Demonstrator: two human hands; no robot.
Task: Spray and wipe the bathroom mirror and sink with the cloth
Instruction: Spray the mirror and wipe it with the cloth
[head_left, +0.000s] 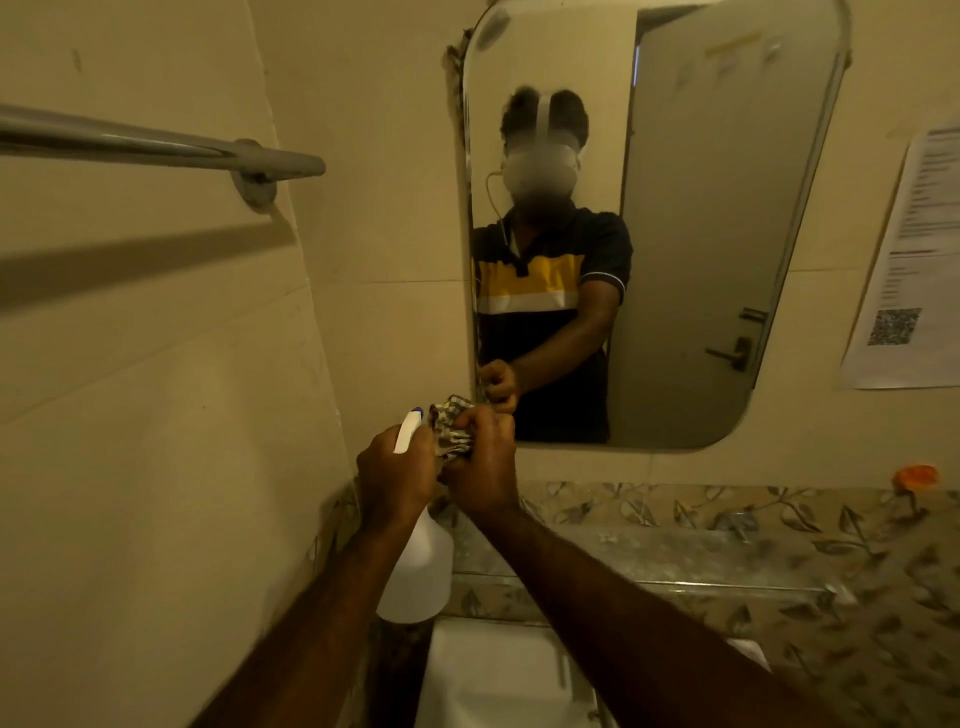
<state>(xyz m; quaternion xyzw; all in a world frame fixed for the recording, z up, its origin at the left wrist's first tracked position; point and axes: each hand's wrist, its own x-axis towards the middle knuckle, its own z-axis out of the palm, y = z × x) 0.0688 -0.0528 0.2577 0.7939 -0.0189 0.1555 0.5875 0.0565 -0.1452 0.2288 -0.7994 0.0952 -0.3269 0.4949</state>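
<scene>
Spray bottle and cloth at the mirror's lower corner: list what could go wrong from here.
1. The left hand holds the spray bottle with its nozzle right against the cloth bunched in the right hand; a squeeze may soak cloth and fingers rather than the mirror.
2. Both hands crowd together, so the bottle could slip toward the sink below.

Hands (441, 462) crowd mirror's (701, 260) lower left corner with bottle (418, 571) and cloth (451, 423); towel bar (156, 143) juts left, wall close; mirror face and ledge (675, 551) rightward lie open.
</scene>
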